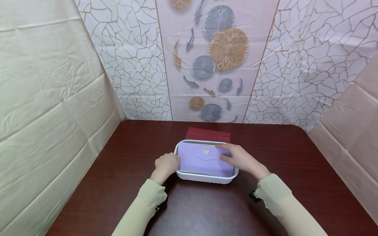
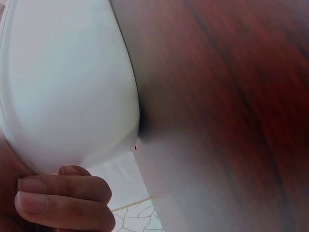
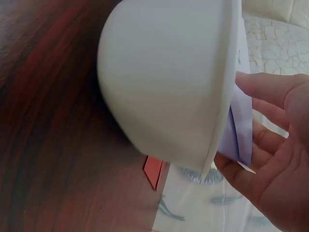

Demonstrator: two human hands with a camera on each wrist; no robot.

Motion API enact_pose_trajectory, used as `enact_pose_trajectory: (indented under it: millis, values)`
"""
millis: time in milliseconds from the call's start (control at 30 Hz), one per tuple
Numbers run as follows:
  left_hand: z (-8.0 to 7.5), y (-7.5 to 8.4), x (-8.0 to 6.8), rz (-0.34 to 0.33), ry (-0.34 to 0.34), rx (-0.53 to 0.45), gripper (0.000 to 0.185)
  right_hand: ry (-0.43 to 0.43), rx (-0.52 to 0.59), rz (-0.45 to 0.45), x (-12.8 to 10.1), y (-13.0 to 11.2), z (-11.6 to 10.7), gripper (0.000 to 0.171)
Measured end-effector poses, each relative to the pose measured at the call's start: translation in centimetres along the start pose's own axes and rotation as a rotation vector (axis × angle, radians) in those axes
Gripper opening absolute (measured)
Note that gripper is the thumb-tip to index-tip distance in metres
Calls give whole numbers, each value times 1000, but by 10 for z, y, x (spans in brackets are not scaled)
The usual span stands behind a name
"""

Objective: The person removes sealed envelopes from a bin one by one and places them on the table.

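A white tray (image 1: 206, 179) stands mid-table and holds a purple envelope (image 1: 200, 161) with a small gold butterfly on its flap. My left hand (image 1: 167, 165) grips the tray's left rim with curled fingers (image 2: 63, 195); the tray's white wall (image 2: 67, 87) fills the left wrist view. My right hand (image 1: 233, 154) rests on the right part of the envelope with fairly straight fingers (image 3: 270, 140). In the right wrist view the envelope's edge (image 3: 241, 125) shows past the tray's rim (image 3: 164, 82), against my palm.
A dark red envelope (image 1: 208, 134) lies flat just behind the tray, and its corner (image 3: 154, 170) shows in the right wrist view. The dark wooden table (image 1: 295, 170) is enclosed by draped sheets on the left, back and right.
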State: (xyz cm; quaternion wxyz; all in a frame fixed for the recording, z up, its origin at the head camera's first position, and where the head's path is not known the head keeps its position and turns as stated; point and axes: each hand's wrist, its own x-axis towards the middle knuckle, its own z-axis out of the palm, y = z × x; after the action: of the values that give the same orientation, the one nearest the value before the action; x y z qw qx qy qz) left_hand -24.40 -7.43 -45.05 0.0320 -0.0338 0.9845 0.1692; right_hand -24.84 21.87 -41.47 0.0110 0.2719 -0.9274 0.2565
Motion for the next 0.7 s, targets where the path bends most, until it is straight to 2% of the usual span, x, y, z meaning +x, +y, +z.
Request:
enact_pose_trajectory:
  millis: [200,400,700]
  values:
    - [-1,1,0,-12,-4,-8,45,59,-13,0,-16,5,-8,43]
    - [-1,-1,1,-6,3,-7,44,81,2,23,-28,8,-15,39]
    - [-2,-3,3,14,-12,-6,43,88,54,42,-28,8,-20,30]
